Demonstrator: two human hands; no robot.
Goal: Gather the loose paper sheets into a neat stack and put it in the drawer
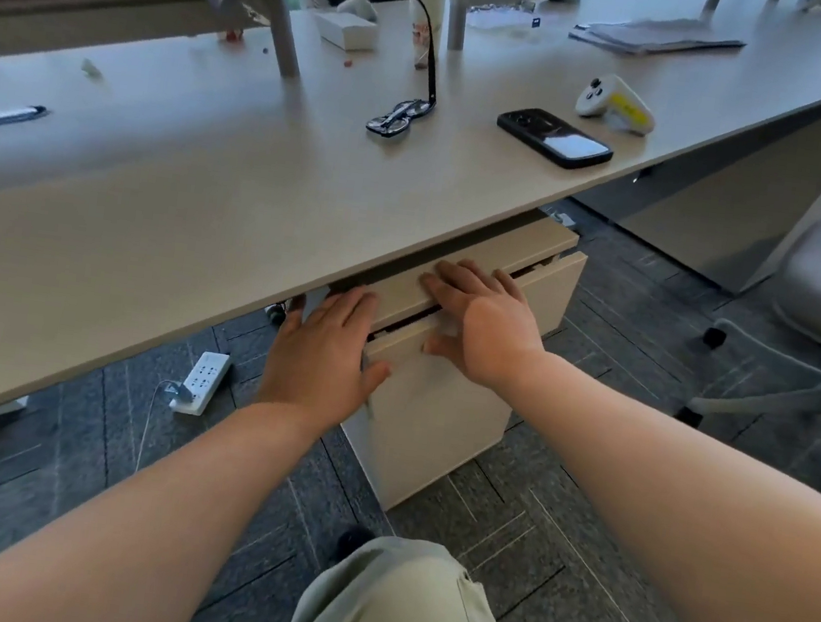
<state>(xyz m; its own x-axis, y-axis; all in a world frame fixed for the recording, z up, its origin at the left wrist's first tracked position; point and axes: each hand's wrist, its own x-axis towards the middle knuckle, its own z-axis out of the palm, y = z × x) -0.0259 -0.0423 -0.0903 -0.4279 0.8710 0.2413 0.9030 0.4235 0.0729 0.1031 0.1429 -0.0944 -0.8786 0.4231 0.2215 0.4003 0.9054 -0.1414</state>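
Pressing flat, both hands, left hand (324, 346) and right hand (475, 313), fingers straight, seemingly push the drawer (445, 392).

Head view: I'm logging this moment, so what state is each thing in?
Beige wooden top drawer: nearly closed, narrow gap showing.
Left hand: flat against the drawer's left corner.
Right hand: flat, fingers on the drawer front.
Black smartphone: lying flat on the desk.
White power strip: on the floor, one plug inserted.
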